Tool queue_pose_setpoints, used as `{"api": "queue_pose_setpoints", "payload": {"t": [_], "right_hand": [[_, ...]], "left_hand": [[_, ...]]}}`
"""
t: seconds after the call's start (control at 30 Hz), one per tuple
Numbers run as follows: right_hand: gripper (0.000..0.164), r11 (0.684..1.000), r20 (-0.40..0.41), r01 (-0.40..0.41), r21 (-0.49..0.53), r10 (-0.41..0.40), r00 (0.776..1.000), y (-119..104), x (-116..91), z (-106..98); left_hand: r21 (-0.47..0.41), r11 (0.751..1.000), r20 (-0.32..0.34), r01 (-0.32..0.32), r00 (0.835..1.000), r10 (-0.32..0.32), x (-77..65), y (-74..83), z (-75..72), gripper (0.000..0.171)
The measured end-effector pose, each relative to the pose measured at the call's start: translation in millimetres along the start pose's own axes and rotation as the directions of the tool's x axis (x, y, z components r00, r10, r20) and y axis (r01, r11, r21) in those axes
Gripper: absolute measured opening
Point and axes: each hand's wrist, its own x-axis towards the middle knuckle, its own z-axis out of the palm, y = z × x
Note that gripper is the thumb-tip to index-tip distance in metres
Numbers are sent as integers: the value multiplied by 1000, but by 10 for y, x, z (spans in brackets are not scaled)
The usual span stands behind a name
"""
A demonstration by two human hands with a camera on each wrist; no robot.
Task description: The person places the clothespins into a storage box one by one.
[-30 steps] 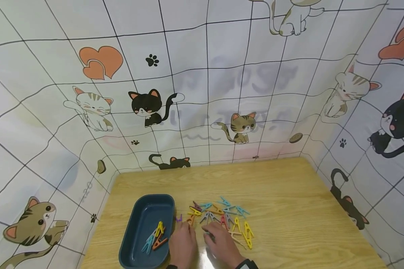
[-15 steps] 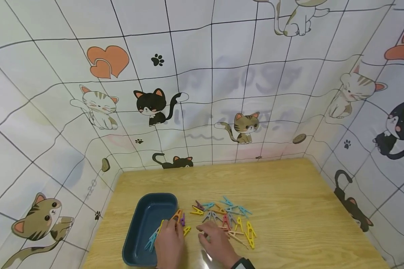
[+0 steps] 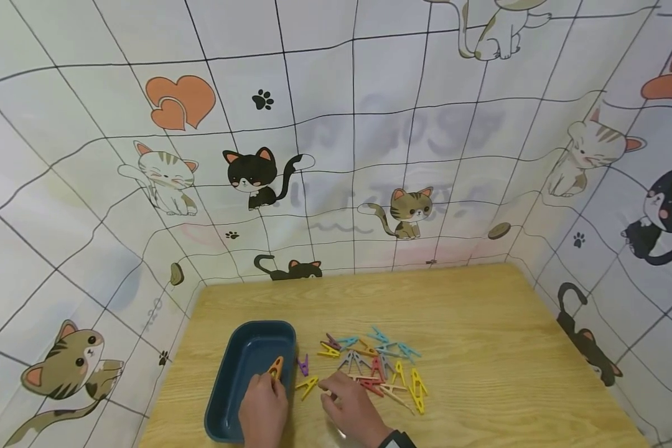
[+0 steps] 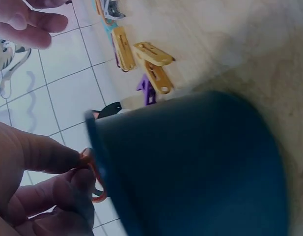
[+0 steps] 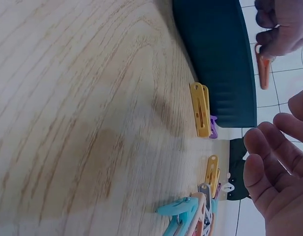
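Note:
Over the dark blue tray point(image 3: 218, 386), my left hand point(image 3: 263, 410) pinches an orange clothespin point(image 3: 277, 368) between thumb and fingers. In the right wrist view that clothespin point(image 5: 262, 71) hangs from the fingertips above the tray's rim. The clothespins that lay inside the tray are hidden behind the left hand in the head view. My right hand point(image 3: 351, 407) holds nothing; its fingers are loosely bent over the table, next to a yellow clothespin point(image 3: 308, 387). A purple clothespin point(image 3: 303, 365) lies close beside the tray's right side.
A loose spread of clothespins covers the table right of the tray: light blue ones point(image 3: 406, 350), grey ones point(image 3: 354, 359), red ones point(image 3: 376, 368) and yellow ones point(image 3: 417, 391). The wooden table point(image 3: 498, 348) meets cat-patterned sheets point(image 3: 325, 143) at its back and sides.
My left hand has moved left from the table to over the tray, carrying the orange clothespin. The yellow clothespin now lies between tray and right hand. My right hand has shifted slightly left.

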Motion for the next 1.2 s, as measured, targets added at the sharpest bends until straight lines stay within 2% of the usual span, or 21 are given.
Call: {"api": "queue_pose_setpoints", "payload": {"t": [0.23, 0.4, 0.5, 0.63, 0.73, 0.83, 0.93, 1.2], "right_hand": [[17, 1000, 1, -23, 2, 23, 1000, 12, -9, -42], [17, 999, 7, -32, -1, 32, 999, 16, -20, -83], [17, 999, 2, -33, -5, 33, 999, 23, -33, -103], [17, 999, -2, -39, -9, 39, 999, 41, -52, -131], [18, 997, 20, -72, 11, 72, 997, 48, -61, -168], [18, 992, 42, -121, 28, 120, 992, 49, -61, -217], [18, 990, 30, -139, 6, 138, 990, 50, -59, -262], [21, 991, -65, -98, -92, 92, 994, 84, -85, -362]], "left_hand": [[25, 997, 155, 78, 985, -81, 43, -46, 47, 12], [43, 992, 205, 116, 971, -122, 70, -62, 86, 13], [29, 993, 178, 111, 977, -114, 59, -57, 102, 16], [-15, 997, 77, 71, 995, -70, -1, 2, 118, 17], [-43, 999, 8, 30, 1000, -29, -59, 89, 129, 11], [-70, 998, -18, -3, 1000, 2, -108, 187, 144, 8], [-74, 997, -13, -29, 1000, 28, -151, 276, 163, 4], [-60, 994, 69, -93, 993, 97, -206, 408, 261, 9]]}}
